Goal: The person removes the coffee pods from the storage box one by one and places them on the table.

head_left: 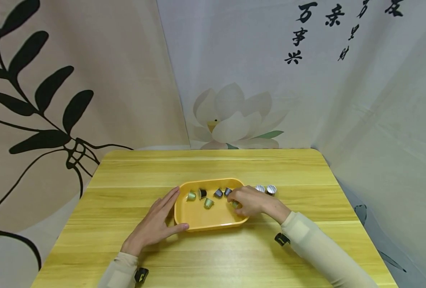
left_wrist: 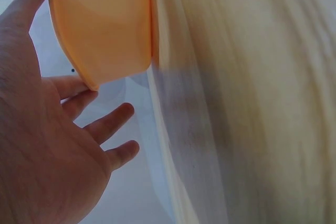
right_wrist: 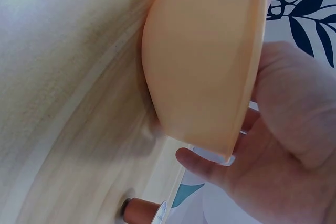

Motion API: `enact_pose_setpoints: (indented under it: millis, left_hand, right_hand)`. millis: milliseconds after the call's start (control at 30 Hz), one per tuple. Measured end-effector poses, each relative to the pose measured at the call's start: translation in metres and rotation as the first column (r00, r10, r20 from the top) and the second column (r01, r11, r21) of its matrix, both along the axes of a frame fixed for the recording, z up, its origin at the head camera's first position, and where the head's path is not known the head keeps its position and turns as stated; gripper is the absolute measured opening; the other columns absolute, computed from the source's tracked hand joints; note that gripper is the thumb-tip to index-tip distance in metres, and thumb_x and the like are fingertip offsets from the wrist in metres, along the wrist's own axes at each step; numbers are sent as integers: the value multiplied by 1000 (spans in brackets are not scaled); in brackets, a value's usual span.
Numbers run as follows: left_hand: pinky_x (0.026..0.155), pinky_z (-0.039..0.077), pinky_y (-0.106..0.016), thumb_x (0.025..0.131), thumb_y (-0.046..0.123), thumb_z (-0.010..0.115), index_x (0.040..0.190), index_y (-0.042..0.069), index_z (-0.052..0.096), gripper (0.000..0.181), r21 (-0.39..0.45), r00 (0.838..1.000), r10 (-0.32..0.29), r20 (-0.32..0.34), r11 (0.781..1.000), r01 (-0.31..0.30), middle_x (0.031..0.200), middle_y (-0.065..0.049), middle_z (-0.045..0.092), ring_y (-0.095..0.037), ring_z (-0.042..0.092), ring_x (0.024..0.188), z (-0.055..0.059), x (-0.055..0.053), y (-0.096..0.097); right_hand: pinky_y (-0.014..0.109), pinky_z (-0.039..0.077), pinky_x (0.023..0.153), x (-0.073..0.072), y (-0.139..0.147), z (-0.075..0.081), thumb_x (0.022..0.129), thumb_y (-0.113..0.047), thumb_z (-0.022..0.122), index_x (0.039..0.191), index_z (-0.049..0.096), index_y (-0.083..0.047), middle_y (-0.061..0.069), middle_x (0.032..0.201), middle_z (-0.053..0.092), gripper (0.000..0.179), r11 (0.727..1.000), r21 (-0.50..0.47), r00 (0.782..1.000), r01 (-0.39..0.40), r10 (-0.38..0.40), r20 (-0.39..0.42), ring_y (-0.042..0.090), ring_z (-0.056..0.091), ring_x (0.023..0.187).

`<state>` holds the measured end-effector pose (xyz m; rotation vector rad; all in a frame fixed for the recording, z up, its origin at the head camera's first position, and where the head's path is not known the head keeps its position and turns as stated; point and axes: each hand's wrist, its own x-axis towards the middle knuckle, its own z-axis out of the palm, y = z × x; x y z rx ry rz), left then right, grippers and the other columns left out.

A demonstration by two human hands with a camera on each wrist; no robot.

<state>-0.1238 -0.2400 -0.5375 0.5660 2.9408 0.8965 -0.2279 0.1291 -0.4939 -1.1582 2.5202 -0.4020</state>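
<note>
Capsules, small, cup-shaped, foil-lidded: four lie loose inside the shallow yellow-orange plastic tray, namely two pale green ones and two dark ones, with a further dark one at the tray's far right corner beside the fingers. Two silver-lidded capsules stand on the pale wooden table just beyond the tray's right end.

Tray: sits near the table's middle, long side toward the person.

Left hand: fingers straight and relaxed, laid flat against the tray's left end, thumb along the near rim; steadies, does not clasp. The left wrist view confirms spread fingers beside the tray wall.

Right hand: reaches over the tray's right rim, fingertips curled round a pale green capsule; it seems pinched between thumb and fingers, though most of it is hidden.

Handling, judged: capsules likely very light, thin-walled and dentable, with smooth tapered sides that may slip; best taken at the flanged rim or across the body with a light pinch, foil lid spared. Tray looks stiff, light, apt to slide on the smooth wood; best held at an end rim.
</note>
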Motion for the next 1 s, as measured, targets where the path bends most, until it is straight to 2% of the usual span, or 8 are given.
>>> enact_pose_setpoints:
  millis: [267,467,800,1000]
  left_hand:
    - [139,22,-76,97,69,81,183,14,19,119,-1,1000,-2,-3,1000,2,192,-1,14,-41,31,174,-1,0,0]
    - [140,22,-75,97,69,80,183,14,19,119,-3,1000,-1,-5,1000,1,192,-1,14,-41,31,174,0,0,0]
    - [139,22,-76,97,69,81,183,15,18,119,-3,1000,-4,-7,1000,4,192,0,14,-41,31,174,-1,0,-1]
    - [139,23,-76,97,69,81,183,14,19,119,-8,1000,-2,-9,1000,2,192,-1,15,-40,32,173,-3,-1,0]
  right_hand:
    - [36,64,94,-2,-1,-3,98,-2,79,135,79,-5,13,135,80,38,1000,-11,1000,4,-3,28,18,67,99]
    - [41,67,101,-3,-1,-5,99,-4,79,132,80,-6,13,133,81,33,1000,-27,1000,-10,11,20,16,70,104]
    - [39,66,97,-5,1,-6,100,-8,81,129,81,-6,7,118,82,29,998,-68,999,-16,18,28,17,72,99]
    - [37,67,97,-5,5,-3,103,-12,80,134,80,-4,6,120,82,32,994,-111,999,6,0,49,16,74,104]
